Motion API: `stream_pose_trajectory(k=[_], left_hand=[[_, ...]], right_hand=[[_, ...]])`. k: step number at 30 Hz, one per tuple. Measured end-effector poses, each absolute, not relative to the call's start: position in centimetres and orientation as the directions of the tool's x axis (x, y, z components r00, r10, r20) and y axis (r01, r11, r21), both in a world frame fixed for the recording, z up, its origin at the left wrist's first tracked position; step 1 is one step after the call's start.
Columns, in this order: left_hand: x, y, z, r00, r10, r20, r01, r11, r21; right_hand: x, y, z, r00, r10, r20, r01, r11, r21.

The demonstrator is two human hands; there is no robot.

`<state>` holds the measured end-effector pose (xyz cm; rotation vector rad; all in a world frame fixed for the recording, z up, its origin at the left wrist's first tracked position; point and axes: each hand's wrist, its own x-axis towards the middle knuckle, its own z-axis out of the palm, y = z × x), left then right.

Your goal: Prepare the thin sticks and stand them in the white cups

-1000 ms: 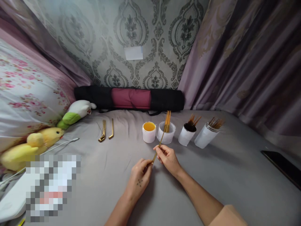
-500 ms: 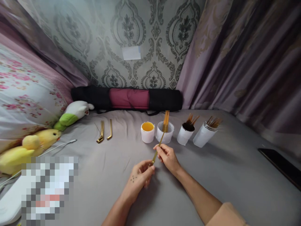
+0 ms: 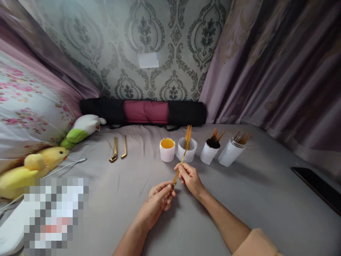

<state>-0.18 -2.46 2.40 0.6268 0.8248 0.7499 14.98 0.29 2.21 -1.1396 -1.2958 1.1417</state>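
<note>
A thin golden stick [image 3: 178,173] slants between both hands above the grey bedsheet [image 3: 112,199]. My right hand [image 3: 189,177] pinches it near the middle with thumb and fingers. My left hand [image 3: 159,199] is closed on its lower end. Just beyond stand four white cups: one with yellow liquid [image 3: 167,149], one clear-rimmed cup [image 3: 189,150] with orange sticks, one dark-filled cup [image 3: 210,150] with sticks, and a tilted cup [image 3: 230,150] with more sticks. Bent golden pieces [image 3: 118,148] lie to the left.
A black and maroon roll bag [image 3: 145,112] lies along the patterned wall. Plush toys [image 3: 39,161] and a white cable [image 3: 66,165] sit at the left by a floral pillow. A dark phone [image 3: 317,188] lies at the right. Purple curtains hang on the right.
My left hand has turned palm-up and slid slightly under the stick's lower end. The right hand keeps its pinch nearly in place.
</note>
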Motion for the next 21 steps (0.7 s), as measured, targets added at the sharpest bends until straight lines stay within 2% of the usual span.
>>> stream_pose_trajectory(k=[9, 21], left_hand=[[-0.3, -2.4, 2.1, 0.467, 0.791, -0.395, -0.327, 0.570, 0.754], [-0.5, -2.4, 2.3, 0.484, 0.784, -0.389, -0.304, 0.568, 0.765]], right_hand=[[15.0, 0.3, 2.2, -0.011, 0.993, 0.121, 0.091, 0.121, -0.988], [15.8, 0.8, 4.0, 0.119, 0.982, 0.146, 0.125, 0.131, -0.984]])
